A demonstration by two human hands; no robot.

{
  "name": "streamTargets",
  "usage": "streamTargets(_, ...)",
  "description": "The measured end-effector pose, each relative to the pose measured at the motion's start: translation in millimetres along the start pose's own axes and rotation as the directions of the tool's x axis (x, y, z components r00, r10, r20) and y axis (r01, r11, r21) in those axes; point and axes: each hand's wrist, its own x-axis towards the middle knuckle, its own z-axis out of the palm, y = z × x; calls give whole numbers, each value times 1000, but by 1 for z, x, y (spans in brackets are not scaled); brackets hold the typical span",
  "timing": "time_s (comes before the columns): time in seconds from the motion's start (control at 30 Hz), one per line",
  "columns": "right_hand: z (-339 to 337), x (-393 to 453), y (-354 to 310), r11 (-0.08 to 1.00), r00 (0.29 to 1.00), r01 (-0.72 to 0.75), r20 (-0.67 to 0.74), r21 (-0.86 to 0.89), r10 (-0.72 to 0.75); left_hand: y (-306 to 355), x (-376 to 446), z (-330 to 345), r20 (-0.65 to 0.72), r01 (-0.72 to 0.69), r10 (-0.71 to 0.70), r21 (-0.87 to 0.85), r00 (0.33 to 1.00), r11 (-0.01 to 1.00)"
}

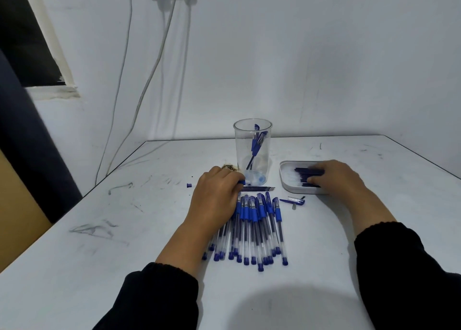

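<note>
The right hand [334, 180] is curling its fingers onto the dark refills [303, 173], which are lying crosswise in the white tray [283, 180] at centre right. The left hand [217, 200] is pinching a blue cap [241, 182] at centre frame.

Hands cover what they work on

The left hand [214, 197] hides the leftmost pens' [259, 230] upper ends and its own fingertips; its hold on a small blue piece [241, 182] is unclear. The right hand [334, 177] covers some refills [305, 171] and the tray's [282, 177] right side. A brownish scrap [229, 167] behind the left knuckles is too small to identify.
</note>
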Motion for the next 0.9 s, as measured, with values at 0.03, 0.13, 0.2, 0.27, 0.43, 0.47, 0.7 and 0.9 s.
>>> streamTargets(0.03,3,2,3,1000,999,-13,31,20,13,0,0,0,1,3,-3,0,1000,1000)
streamTargets(0.13,8,6,6,1000,998,-12,55,15,11,1,0,0,2,0,0,-5,1000,1000)
streamTargets(0.2,8,5,4,1000,999,-11,45,1,11,1,0,0,4,-3,3,-5,1000,1000)
streamTargets(0.27,8,4,3,1000,1000,-6,27,-4,6,1,0,0,6,-2,2,-4,1000,1000)
streamTargets(0.43,7,2,1,1000,1000,0,-11,-28,-1,1,-1,1,12,-1,1,-7,1000,1000)
streamTargets(0.47,7,1,0,999,1000,1,-16,-39,-2,1,-1,1,12,0,0,-7,1000,1000)
streamTargets(0.7,7,-4,-3,998,996,34,-77,-61,-38,2,-1,1,16,16,-16,-3,1000,1000)
streamTargets(0.9,3,-12,-12,995,992,99,-78,15,-97,2,-1,2,9,8,-8,-11,1000,1000)
